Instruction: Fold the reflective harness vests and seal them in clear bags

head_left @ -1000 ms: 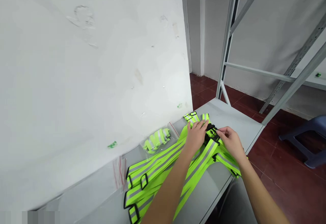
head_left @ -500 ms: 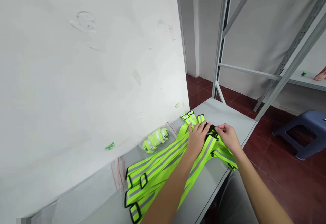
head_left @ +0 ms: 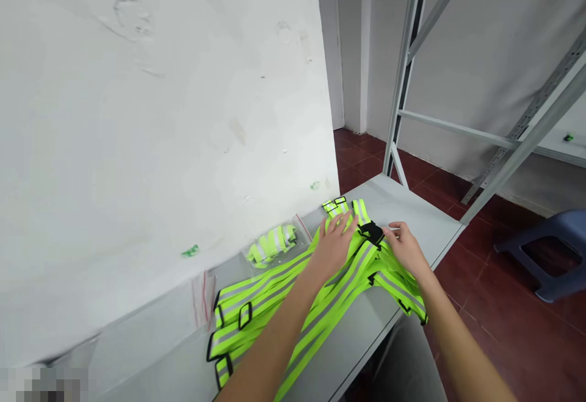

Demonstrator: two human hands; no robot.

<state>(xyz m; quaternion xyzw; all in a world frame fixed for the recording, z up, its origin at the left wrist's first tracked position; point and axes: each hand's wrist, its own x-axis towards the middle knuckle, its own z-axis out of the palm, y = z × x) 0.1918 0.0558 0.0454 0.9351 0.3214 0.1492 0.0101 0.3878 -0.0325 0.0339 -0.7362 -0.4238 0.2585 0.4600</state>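
A heap of neon-yellow reflective straps [head_left: 339, 301] with grey stripes and black slider loops lies lengthwise on the grey shelf. My left hand [head_left: 333, 248] rests over the straps near their far end, its fingers spread. A black buckle [head_left: 372, 232] sits on top of the heap between my hands. Just right of it, my right hand [head_left: 406, 249] has its thumb and fingertips closed at the edge of a reflective strap; the fingers partly hide the grip. Strap ends with black fittings hang toward the shelf's front edge below my right wrist.
A clear zip bag [head_left: 272, 246] with a rolled strap lies against the white wall [head_left: 183, 115]. Flat clear bags with red seals [head_left: 151, 335] lie at left. Beyond the shelf [head_left: 389, 201] stand a metal frame [head_left: 405, 66] and a blue plastic stool [head_left: 549, 252].
My left hand has drawn left, away from the buckle, and its fingers now lie on the straps. The black buckle is more exposed. My right hand stays close beside it.
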